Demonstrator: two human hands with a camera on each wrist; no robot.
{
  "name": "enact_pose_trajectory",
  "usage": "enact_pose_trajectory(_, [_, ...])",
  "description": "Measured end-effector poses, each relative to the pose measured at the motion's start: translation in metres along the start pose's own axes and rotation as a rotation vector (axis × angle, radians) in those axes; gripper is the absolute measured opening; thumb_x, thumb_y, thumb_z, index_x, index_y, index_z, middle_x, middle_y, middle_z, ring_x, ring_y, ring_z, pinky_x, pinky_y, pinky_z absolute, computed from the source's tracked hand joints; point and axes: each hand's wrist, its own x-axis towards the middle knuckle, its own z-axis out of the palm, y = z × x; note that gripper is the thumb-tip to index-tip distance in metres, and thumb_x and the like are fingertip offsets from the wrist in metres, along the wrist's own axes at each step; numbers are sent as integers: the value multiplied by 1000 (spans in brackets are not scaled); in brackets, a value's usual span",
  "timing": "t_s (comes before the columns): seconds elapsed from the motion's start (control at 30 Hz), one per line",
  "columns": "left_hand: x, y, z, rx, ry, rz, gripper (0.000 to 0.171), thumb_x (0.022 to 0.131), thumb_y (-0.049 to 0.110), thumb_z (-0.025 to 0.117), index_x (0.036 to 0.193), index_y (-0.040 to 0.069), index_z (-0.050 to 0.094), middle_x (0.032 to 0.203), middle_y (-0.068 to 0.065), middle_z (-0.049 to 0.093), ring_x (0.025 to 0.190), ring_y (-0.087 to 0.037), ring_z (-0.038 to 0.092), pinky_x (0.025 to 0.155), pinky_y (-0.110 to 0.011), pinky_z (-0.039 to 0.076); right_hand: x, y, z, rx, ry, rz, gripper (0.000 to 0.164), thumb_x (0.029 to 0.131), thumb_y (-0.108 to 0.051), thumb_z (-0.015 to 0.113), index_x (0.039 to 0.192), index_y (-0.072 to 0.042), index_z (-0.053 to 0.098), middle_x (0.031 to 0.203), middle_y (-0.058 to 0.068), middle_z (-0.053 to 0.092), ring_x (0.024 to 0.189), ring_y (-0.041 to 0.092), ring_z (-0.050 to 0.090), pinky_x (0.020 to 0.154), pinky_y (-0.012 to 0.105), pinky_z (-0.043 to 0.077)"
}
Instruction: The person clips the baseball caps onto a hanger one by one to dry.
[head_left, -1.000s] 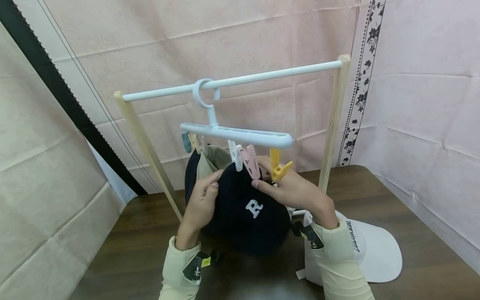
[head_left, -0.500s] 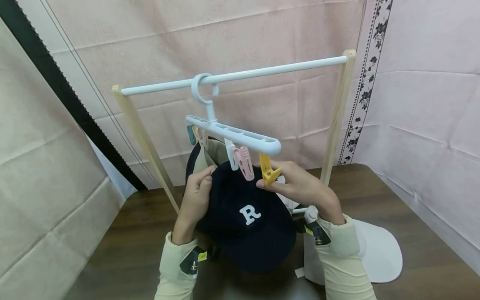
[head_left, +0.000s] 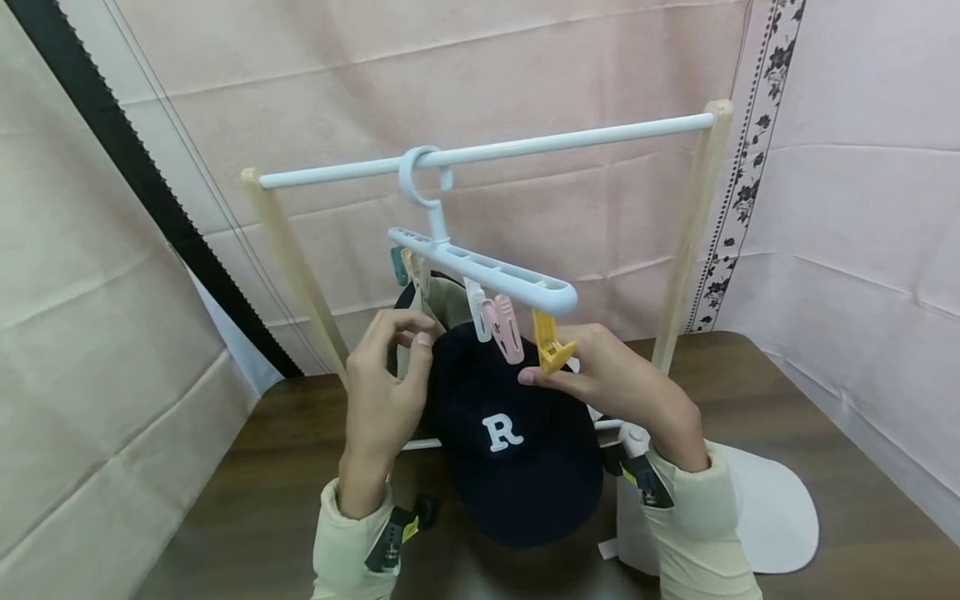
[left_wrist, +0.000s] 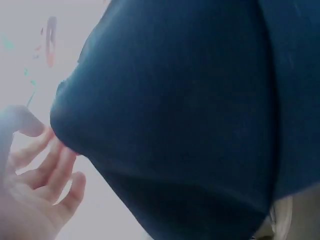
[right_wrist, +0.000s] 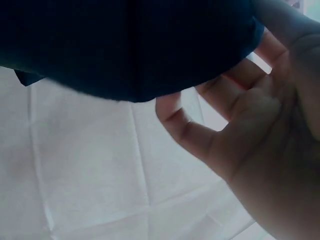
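Note:
A dark navy baseball cap [head_left: 517,483] with a white letter R hangs below the light blue hanger [head_left: 487,271]. My right hand [head_left: 622,383] pinches the cap's upper right edge, thumb in front and fingers behind. At the upper left edge is my left hand [head_left: 386,392]; in the left wrist view its fingertips touch the cap's rim while the thumb stands apart. White [head_left: 477,308] and pink clothespins [head_left: 504,329] hang over the cap's top; their grip on it cannot be told. A yellow clothespin [head_left: 551,342] hangs before my right hand.
The hanger hooks over a pale rod [head_left: 570,142] between two wooden posts [head_left: 693,242]. Teal [head_left: 398,265] and beige clothespins hang at its far end, above beige fabric [head_left: 450,304]. A white cap [head_left: 776,508] lies right on the brown table [head_left: 247,492].
My left hand has loosened its pinch on the cap's edge and its fingers have spread. The hanger has swung its near end toward me. My right hand keeps its pinch.

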Motion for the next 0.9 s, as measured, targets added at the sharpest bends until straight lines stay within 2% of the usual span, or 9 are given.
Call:
enact_pose_trajectory(0.07, [0,7,0,-5,45,25,14,96,6,55,104,7,67,104,-1,66,94,-13,59,85,-35,49,0,-4,1,-17,-9,1,30,89,-29,75,73,-18,53,68,-9,37,64,9,46,60,27,41])
enact_pose_trajectory(0.13, [0,15,0,-4,60,45,15,96,7,55,105,7,68,103,-1,66,93,-13,59,84,-36,49,0,-8,1,-35,-16,7,29,89,-30,75,74,-18,53,69,-9,37,65,9,46,60,27,42])
enact_pose_trajectory(0.27, [-2,29,0,9,20,35,18,97,12,58,111,8,68,97,0,66,89,-12,58,78,-35,48,0,-16,2,-80,-13,-12,20,88,-27,76,81,-19,59,71,-10,45,69,9,50,64,26,46])
enact_pose_trajectory(0.4, [-4,40,4,1,-25,-56,20,99,22,61,112,10,69,90,2,66,80,-9,55,68,-35,46,2,-24,5,-165,3,-78,14,87,-25,77,89,-20,64,79,-11,58,75,6,56,69,26,52])
enact_pose_trajectory(0.47, [-4,44,9,-4,-24,-105,22,99,28,62,110,11,70,88,3,67,76,-8,54,65,-35,45,3,-27,7,-222,21,-108,13,87,-24,77,94,-19,68,85,-11,63,78,5,59,72,28,54])
enact_pose_trajectory(0.53, [-4,47,12,-6,-9,-146,25,98,33,63,108,12,71,87,5,69,74,-7,55,63,-34,45,3,-30,10,-275,39,-121,18,86,-23,78,103,-19,72,91,-11,66,81,5,61,74,29,55])
enact_pose_trajectory(0.6, [-5,48,14,-21,6,-176,27,97,36,64,107,12,71,84,7,69,71,-6,56,62,-31,45,3,-33,14,-330,54,-132,21,86,-21,78,105,-18,73,90,-10,65,80,6,60,72,30,55])
enact_pose_trajectory(0.73, [-5,50,14,-112,23,-239,27,96,35,66,107,12,71,78,5,68,66,-10,57,59,-28,45,6,-38,22,-436,87,-174,14,87,-20,78,98,-17,71,80,-9,57,71,8,54,63,27,50])
enact_pose_trajectory(0.9, [-5,48,10,-238,17,-302,22,96,27,68,110,10,72,76,-1,68,66,-19,59,59,-26,47,9,-42,28,-476,95,-180,13,87,-23,78,91,-17,68,74,-10,52,66,7,49,57,23,45])
